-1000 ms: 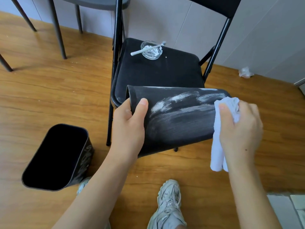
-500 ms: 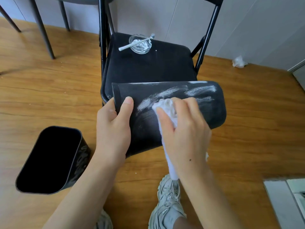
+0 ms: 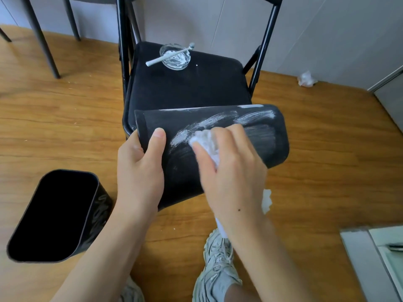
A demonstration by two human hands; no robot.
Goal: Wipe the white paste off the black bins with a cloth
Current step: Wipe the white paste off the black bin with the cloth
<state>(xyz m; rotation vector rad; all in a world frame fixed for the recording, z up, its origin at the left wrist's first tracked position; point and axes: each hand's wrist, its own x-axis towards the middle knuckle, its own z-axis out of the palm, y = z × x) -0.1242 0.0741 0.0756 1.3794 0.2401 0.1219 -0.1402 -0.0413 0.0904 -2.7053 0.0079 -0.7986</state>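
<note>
A black bin (image 3: 268, 140) lies on its side across the front of a black chair seat, its wall streaked with white paste. My left hand (image 3: 139, 171) grips the bin's open rim, thumb on the outer wall. My right hand (image 3: 231, 171) holds a bunched white cloth (image 3: 207, 141) and presses it against the smeared wall near the middle. Loose ends of the cloth hang below my wrist. A second black bin (image 3: 93, 216) stands upright on the floor at the lower left, with white smears on its side.
The black folding chair (image 3: 196, 88) carries a glass dish of paste (image 3: 175, 57) with a white brush across it. A crumpled tissue (image 3: 306, 79) lies by the wall. My sneaker (image 3: 218, 264) is on the wood floor. A grey-white panel (image 3: 370, 258) sits at the lower right.
My right hand swept the cloth from the bin's right end leftward onto the middle of the smeared wall. The paste streaks have thinned on the right. My left hand kept its grip.
</note>
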